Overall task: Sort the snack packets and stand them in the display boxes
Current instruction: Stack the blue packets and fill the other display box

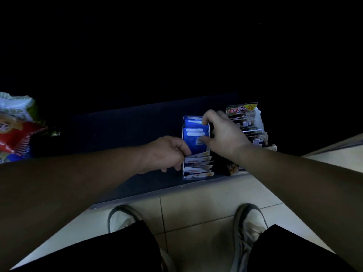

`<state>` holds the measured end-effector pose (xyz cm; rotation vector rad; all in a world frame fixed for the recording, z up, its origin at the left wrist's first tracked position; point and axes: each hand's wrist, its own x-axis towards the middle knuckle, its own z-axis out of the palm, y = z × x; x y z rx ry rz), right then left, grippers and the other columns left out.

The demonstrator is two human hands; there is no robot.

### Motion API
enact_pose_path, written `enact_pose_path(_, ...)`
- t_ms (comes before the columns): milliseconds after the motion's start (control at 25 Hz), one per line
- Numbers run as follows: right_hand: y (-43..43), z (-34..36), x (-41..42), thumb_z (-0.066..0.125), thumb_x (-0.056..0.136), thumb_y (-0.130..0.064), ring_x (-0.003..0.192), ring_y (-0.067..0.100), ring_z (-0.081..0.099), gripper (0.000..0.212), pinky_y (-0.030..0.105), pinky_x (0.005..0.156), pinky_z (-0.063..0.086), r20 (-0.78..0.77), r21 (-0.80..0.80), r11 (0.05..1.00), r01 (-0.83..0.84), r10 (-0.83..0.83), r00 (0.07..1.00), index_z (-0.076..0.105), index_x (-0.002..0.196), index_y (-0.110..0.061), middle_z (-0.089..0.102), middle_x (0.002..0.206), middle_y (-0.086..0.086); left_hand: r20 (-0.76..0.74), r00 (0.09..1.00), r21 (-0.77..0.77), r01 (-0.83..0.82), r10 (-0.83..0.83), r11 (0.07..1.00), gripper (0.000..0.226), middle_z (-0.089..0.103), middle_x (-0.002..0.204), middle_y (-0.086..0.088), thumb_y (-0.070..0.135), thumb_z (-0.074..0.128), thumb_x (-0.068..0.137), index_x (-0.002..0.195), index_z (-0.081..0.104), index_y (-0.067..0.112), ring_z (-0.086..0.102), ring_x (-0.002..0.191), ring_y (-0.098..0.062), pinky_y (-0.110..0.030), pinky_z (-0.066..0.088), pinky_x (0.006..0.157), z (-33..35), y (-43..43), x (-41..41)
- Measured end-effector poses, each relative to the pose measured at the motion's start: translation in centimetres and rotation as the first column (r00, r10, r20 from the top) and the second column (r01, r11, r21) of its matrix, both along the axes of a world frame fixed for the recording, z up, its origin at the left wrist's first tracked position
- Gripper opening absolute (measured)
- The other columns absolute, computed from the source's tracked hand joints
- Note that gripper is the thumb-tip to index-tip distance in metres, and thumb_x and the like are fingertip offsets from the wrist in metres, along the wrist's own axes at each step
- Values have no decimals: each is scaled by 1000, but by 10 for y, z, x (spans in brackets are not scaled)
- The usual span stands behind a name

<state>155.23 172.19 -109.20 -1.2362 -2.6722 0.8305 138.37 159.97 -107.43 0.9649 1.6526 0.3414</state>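
At the far left, snack bags (13, 132), red and green-white, lie heaped at the end of a dark shelf (117, 124). The left hand (167, 154) reaches in along the shelf, its fingers curled round the left wall of the blue box (193, 176), which stands near the shelf's front edge. In the near half of that box, pale packets (198, 163) stand upright in a close row. Behind them, in the far half, blue packets (196, 148) stand the same way. The right hand (224, 132) comes over these from the right, the thumb pressed on the face of a nearer blue packet and the fingers hooked over the tops of the farther ones, so it pinches a bunch of them between. Just beside the blue box on the right, a white box (260, 118) holds a row of dark packets (241, 110), also upright. Below the shelf, two pale shoes (121, 218) stand on floor tiles (196, 209).
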Motion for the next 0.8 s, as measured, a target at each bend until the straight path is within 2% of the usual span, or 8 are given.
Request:
enact_pose_path(80, 3, -1, 0, 77, 88, -34, 80, 22, 54, 35, 39, 72, 50, 5, 14, 999, -31, 31, 1000, 47, 106, -33, 43, 114, -5, 2, 1000, -3, 4, -4, 1000, 38, 73, 109, -1, 0, 66, 80, 102, 69, 30, 68, 100, -19, -27, 49, 60, 1, -1, 0)
enact_pose_path(240, 7, -7, 4, 73, 91, -43, 96, 21, 56, 29, 39, 83, 52, 100, 7, 997, -80, 79, 992, 58, 113, -31, 42, 120, -5, 2, 1000, 2, 2, -2, 1000, 39, 74, 107, 0, -1, 65, 80, 104, 70, 29, 68, 93, -14, -28, 49, 61, 2, -1, 0)
enact_pose_path(400, 8, -5, 10, 79, 87, -35, 117, 20, 51, 11, 37, 96, 50, 75, -69, 988, -140, 145, 987, 71, 90, -29, 42, 133, -5, 29, 999, -25, 33, -32, 999, 42, 72, 112, 6, 0, 65, 80, 103, 72, 34, 68, 102, -16, -29, 51, 63, 2, -4, 0)
enact_pose_path(480, 11, -3, 18, 82, 85, -33, 119, 17, 49, 7, 38, 98, 50, 78, -33, 983, -180, 182, 980, 75, 84, -30, 41, 134, -5, 23, 1000, -2, -12, 12, 1000, 36, 75, 107, 3, 1, 62, 82, 101, 74, 30, 70, 95, -14, -30, 51, 63, 2, -3, 0)
enact_pose_path(560, 16, -1, 24, 80, 86, -34, 107, 15, 51, 6, 36, 90, 51, 61, 25, 986, -167, 165, 984, 75, 84, -32, 44, 117, -6, 30, 996, 22, -84, 83, 996, 30, 77, 100, 0, 3, 56, 87, 97, 76, 23, 73, 87, -14, -30, 51, 63, 4, -1, 1)
enact_pose_path(600, 17, 1, 26, 78, 88, -33, 99, 15, 52, 8, 31, 85, 51, 14, 3, 993, -116, 116, 993, 72, 83, -34, 45, 108, -6, 37, 994, 21, -106, 105, 994, 29, 78, 98, 0, 4, 54, 89, 95, 76, 21, 74, 86, -14, -30, 51, 64, 6, 0, 2)
enact_pose_path(720, 17, 13, 24, 70, 95, -24, 72, 13, 61, 14, 13, 60, 47, -167, -229, 972, 46, -85, 982, 65, 83, -28, 55, 93, 0, 55, 981, 30, -189, 187, 982, 20, 79, 93, -5, 6, 54, 91, 93, 71, 18, 75, 86, -18, -31, 48, 62, 7, 1, 7)
enact_pose_path(800, 13, 25, 21, 67, 98, -17, 69, 17, 70, 8, 19, 54, 53, -207, -375, 925, 63, -150, 967, 66, 90, -16, 66, 86, 6, 116, 939, -4, -324, 323, 946, 16, 79, 90, -9, 17, 47, 101, 101, 63, 15, 75, 86, -24, -32, 45, 61, 10, 2, 11)
